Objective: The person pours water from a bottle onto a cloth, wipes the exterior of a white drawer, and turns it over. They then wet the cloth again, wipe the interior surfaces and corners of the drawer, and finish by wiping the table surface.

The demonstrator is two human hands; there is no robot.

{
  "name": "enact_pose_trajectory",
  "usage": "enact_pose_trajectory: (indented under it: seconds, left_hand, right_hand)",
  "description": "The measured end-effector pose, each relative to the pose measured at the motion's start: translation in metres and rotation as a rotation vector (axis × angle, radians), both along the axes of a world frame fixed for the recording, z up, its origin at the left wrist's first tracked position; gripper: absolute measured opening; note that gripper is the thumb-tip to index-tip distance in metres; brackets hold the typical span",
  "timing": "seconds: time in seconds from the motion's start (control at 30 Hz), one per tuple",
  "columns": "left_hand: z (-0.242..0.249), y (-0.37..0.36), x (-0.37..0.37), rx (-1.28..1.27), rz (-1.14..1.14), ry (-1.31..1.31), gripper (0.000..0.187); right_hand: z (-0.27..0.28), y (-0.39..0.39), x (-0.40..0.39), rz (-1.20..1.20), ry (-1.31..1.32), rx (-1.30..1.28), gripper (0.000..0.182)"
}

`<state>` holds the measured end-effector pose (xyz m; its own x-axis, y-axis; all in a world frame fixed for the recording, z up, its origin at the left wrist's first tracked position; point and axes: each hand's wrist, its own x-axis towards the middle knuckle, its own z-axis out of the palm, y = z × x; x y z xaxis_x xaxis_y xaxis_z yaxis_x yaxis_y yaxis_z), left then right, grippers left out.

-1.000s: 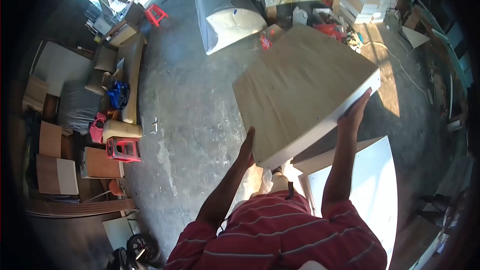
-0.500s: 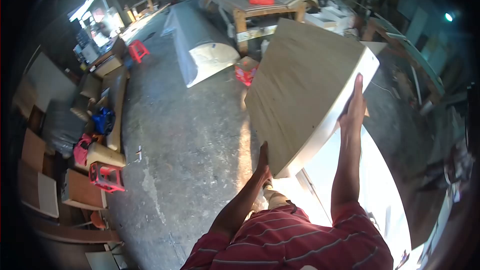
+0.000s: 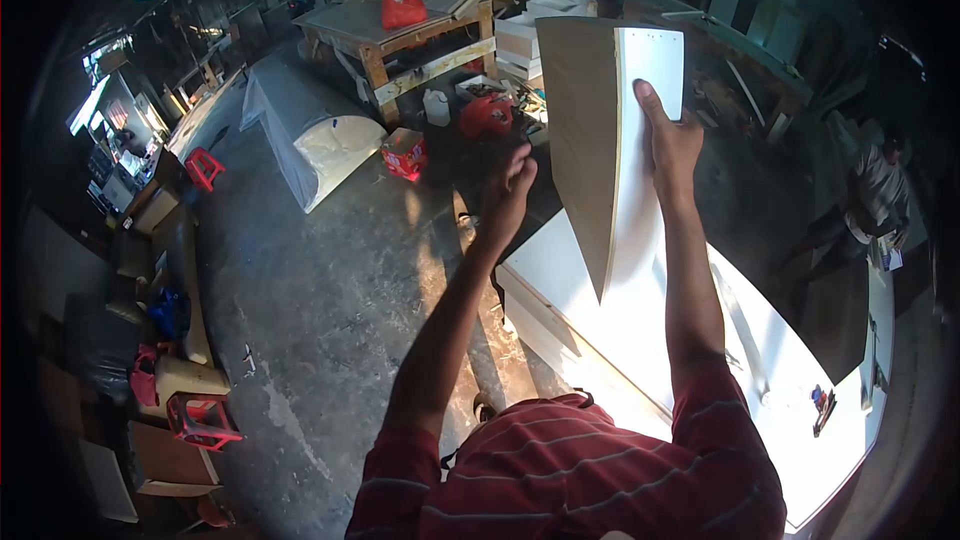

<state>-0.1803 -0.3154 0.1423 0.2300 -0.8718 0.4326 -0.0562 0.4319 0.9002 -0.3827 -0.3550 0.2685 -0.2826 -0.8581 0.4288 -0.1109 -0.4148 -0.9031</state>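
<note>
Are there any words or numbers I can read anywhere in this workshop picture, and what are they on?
None can be read.
The wooden panel held by the right hand and left hand is plain, with only small holes.
The red bag on the workbench and the red box on the floor may carry print, but it is too small and blurred to read.

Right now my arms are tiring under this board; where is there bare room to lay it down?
The white panel below the board is bare from its near edge to midway; only small tools sit at its far right end. The concrete floor left of it is open up to the wrapped bundle. Crowded: the workbench and clutter by the red box.
</note>
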Motion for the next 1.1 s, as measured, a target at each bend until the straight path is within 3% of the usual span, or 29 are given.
enact_pose_trajectory:
  seconds: [0.13, 0.2, 0.33, 0.37, 0.43, 0.53, 0.67, 0.83, 0.97, 1.03, 1.1]
  left_hand:
    - [0.059, 0.006, -0.043, -0.214, -0.047, -0.114, 0.041]
    - [0.079, 0.004, -0.071, -0.259, -0.057, -0.208, 0.044]
    - [0.1, 0.004, -0.129, -0.201, -0.048, -0.395, 0.052]
    - [0.1, 0.001, -0.14, -0.192, -0.057, -0.406, 0.052]
    - [0.101, -0.003, -0.159, -0.365, 0.023, -0.72, 0.056]
    - [0.099, -0.005, -0.184, -0.426, -0.018, -0.863, 0.059]
    - [0.093, 0.002, -0.202, -0.247, -0.088, -1.09, 0.057]
    - [0.077, 0.017, -0.21, -0.107, -0.16, -1.028, 0.05]
    - [0.067, 0.028, -0.201, -0.172, -0.16, -1.17, 0.049]
    - [0.062, 0.035, -0.197, -0.162, -0.138, -1.142, 0.047]
    - [0.055, 0.045, -0.193, -0.153, -0.146, -1.126, 0.047]
  right_hand:
    - [-0.04, -0.006, -0.05, -0.025, -0.05, 0.042, 0.058]
    - [-0.064, -0.003, -0.07, -0.06, -0.051, 0.003, 0.072]
    - [-0.102, 0.008, -0.101, 0.013, -0.187, 0.008, 0.059]
    - [-0.11, 0.006, -0.109, 0.04, -0.222, 0.011, 0.056]
    - [-0.123, 0.007, -0.121, 0.088, -0.283, 0.011, 0.048]
    - [-0.142, 0.011, -0.135, 0.128, -0.283, 0.001, 0.044]
    - [-0.173, 0.018, -0.14, 0.094, -0.135, 0.038, 0.053]
    - [-0.19, 0.039, -0.136, 0.098, -0.183, 0.0, 0.054]
    - [-0.22, 0.046, -0.129, 0.098, -0.129, 0.072, 0.057]
    - [-0.225, 0.05, -0.125, 0.027, -0.028, -0.122, 0.058]
    - [-0.228, 0.064, -0.122, 0.07, -0.047, -0.073, 0.059]
